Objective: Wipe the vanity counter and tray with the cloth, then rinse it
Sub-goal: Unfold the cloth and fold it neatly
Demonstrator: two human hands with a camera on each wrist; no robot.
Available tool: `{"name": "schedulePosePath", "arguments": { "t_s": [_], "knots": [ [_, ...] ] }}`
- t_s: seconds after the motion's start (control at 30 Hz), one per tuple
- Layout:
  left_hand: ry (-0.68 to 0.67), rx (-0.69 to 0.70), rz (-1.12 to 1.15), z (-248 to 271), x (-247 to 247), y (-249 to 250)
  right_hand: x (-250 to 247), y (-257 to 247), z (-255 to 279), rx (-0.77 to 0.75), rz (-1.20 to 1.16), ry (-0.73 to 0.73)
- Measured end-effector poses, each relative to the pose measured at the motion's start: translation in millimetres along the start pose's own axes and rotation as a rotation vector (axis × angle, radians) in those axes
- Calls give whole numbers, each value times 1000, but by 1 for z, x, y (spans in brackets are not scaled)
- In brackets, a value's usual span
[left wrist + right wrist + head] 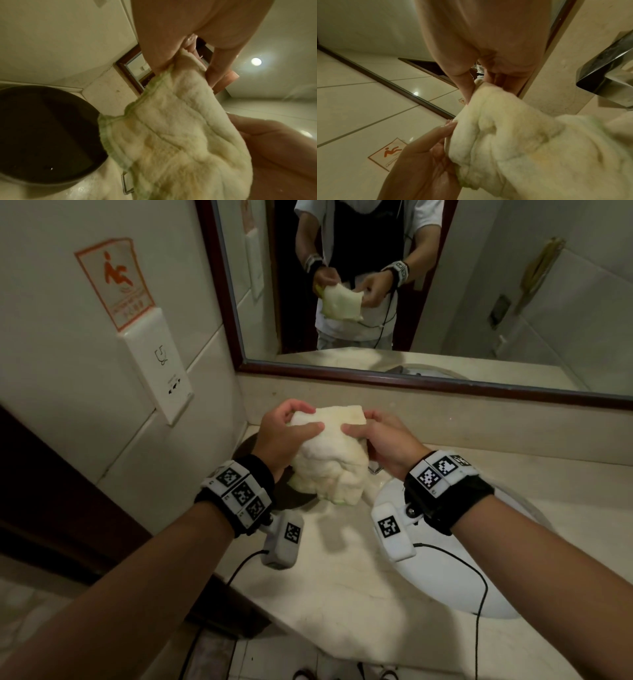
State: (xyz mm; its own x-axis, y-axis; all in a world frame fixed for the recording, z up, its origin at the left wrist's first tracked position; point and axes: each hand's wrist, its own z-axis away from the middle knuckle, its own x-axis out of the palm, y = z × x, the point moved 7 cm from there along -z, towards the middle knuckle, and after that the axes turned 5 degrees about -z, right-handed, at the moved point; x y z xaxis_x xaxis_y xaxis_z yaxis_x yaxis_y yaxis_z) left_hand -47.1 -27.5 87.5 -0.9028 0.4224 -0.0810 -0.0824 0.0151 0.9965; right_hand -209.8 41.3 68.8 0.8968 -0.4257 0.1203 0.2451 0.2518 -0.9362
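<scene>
A cream cloth [329, 463] with a green hem hangs bunched above the beige vanity counter [342, 577], held up by both hands. My left hand [303, 419] pinches its upper left corner between thumb and fingers. My right hand [356, 422] pinches the upper right corner. In the left wrist view, the left hand [187, 65] grips the cloth [171, 135] over the dark round tray [42, 135]. In the right wrist view, the right hand [481, 83] holds the cloth [522, 148]. In the head view the tray [291, 503] is mostly hidden behind the cloth and left wrist.
A white sink basin [445, 583] lies under my right wrist, with a chrome faucet [607, 67] behind it. A framed mirror [411, 302] spans the back wall. A wall plate [161, 371] and caution sticker [116, 282] are at left. The counter's front edge [267, 621] drops to the floor.
</scene>
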Motion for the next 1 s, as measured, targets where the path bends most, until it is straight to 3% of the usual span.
{"name": "schedulePosePath", "arguments": {
  "t_s": [0.17,0.37,0.5,0.6,0.77,1.0],
  "knots": [
    [26,-22,84,-2,-3,-2,2,-1,0,-25,-57,-20],
    [16,-27,61,-3,3,-4,-9,2,-1,-78,-20,117],
    [-77,-94,-23,-4,5,-12,-4,5,2,-58,-10,-79],
    [-132,-82,-215,-4,6,-14,-5,12,3,-60,131,-180],
    [-168,117,-873,2,19,-15,-8,27,-9,-137,545,-129],
    [-177,194,-1101,6,24,-24,-11,27,-13,-233,761,-31]
  ]
}}
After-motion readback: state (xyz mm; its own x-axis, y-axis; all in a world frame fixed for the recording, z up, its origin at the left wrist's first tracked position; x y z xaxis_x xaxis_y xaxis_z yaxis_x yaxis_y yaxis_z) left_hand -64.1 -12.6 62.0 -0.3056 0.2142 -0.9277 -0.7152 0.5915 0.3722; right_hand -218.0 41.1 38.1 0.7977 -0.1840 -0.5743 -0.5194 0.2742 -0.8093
